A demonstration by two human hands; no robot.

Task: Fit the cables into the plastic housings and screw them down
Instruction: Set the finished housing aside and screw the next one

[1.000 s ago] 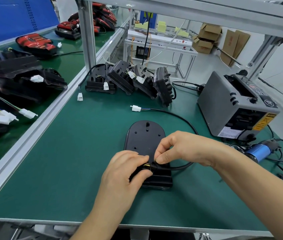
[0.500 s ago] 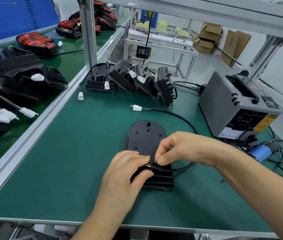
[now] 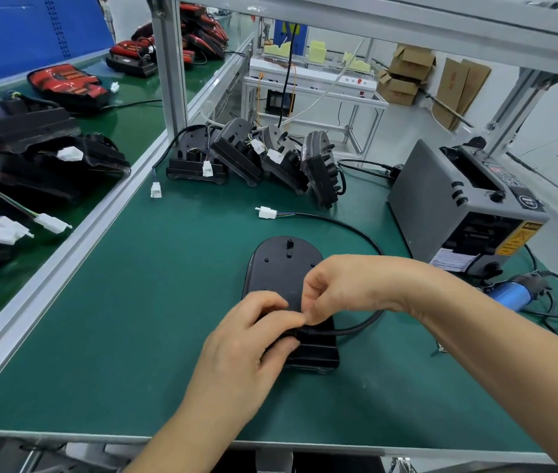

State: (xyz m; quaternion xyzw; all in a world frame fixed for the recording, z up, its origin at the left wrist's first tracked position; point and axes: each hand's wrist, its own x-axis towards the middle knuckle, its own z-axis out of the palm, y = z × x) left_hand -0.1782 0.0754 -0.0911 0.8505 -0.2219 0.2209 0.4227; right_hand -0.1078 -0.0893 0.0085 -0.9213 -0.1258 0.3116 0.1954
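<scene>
A black plastic housing point(image 3: 279, 264) lies flat on the green mat point(image 3: 154, 312) in front of me. A black cable point(image 3: 352, 227) loops from its lower part round to the right and ends in a white connector point(image 3: 267, 212) beyond the housing. My left hand point(image 3: 246, 339) grips the housing's lower end, its thumb against the cable's entry. My right hand point(image 3: 342, 288) pinches the cable end down into the housing there. The spot under my fingertips is hidden.
Several more black housings with cables point(image 3: 253, 158) stand in a row at the back. A grey tape dispenser point(image 3: 465, 206) sits to the right, a blue electric screwdriver point(image 3: 513, 291) beside it. An aluminium rail point(image 3: 76, 240) borders the mat on the left.
My fingers have closed tighter over the cable's entry, hiding the coloured wires that showed between the hands. The housing and the cable loop have stayed in place.
</scene>
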